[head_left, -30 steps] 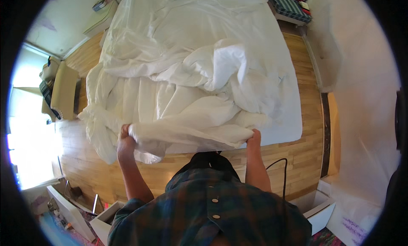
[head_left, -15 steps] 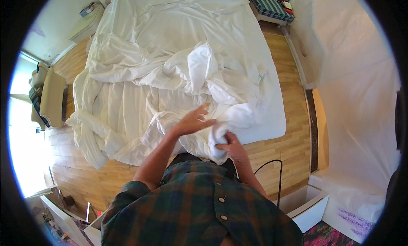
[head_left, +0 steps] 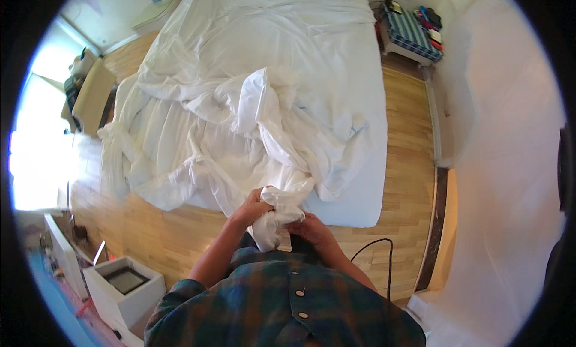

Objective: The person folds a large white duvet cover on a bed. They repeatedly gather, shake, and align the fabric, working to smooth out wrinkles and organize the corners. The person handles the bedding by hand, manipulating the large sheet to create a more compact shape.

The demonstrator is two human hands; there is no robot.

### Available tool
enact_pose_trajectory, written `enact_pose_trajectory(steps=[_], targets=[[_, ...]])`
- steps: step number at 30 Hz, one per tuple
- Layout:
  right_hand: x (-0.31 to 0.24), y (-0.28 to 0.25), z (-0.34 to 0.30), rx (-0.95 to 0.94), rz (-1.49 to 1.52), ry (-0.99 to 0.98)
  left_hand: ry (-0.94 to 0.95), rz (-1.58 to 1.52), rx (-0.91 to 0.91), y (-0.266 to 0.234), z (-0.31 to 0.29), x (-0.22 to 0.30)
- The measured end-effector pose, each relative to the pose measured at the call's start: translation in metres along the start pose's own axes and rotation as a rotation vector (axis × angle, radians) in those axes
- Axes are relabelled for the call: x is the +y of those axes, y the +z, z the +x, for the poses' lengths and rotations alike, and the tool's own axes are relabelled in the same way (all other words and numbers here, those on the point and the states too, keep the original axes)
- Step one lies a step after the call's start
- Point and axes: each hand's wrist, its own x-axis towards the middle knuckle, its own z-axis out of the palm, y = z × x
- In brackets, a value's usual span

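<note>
A rumpled white duvet (head_left: pixel 225 146) spreads over the near half of the bed in loose folds. One bunched end of it is drawn over the foot of the bed toward my body. My left hand (head_left: pixel 252 209) is closed round the left side of this bunch, thumb on top. Lower and to the right, my right hand (head_left: pixel 310 228) grips the bunch's edge, its fingertips partly hidden by cloth. The gathered cloth hangs down between my hands in front of my waist.
The bed (head_left: pixel 354 212) has a white sheet, bare along its right side. A striped cushioned bench (head_left: pixel 411 35) with items on it stands far right. Left are a beige chair (head_left: pixel 93 95) and a white box (head_left: pixel 129 293). A black cable (head_left: pixel 390 251) loops up beside my right arm.
The duvet's end has come nearer to my body. My left hand, open before, has closed on the bunch; my right hand has moved lower and slightly left. The view has shifted.
</note>
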Motion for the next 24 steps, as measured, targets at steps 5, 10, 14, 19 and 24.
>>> enact_pose_trajectory(steps=[5, 10, 14, 19, 24], targets=[[-0.039, -0.025, 0.002, -0.087, 0.219, -0.175, 0.067, 0.056, -0.23, 0.064, -0.048, -0.019], [-0.067, -0.077, 0.027, 0.03, 0.308, -0.248, 0.143, -0.054, -0.335, 0.097, -0.069, -0.022], [-0.09, -0.132, 0.023, 0.182, 0.363, -0.283, 0.259, 0.172, -0.331, 0.123, -0.1, -0.029], [-0.082, -0.114, -0.023, 0.275, 0.428, -0.298, 0.267, 0.098, -0.219, 0.138, -0.142, -0.064], [-0.08, -0.076, -0.033, 0.204, -0.115, -0.339, 0.305, 0.091, -0.138, 0.168, -0.15, -0.079]])
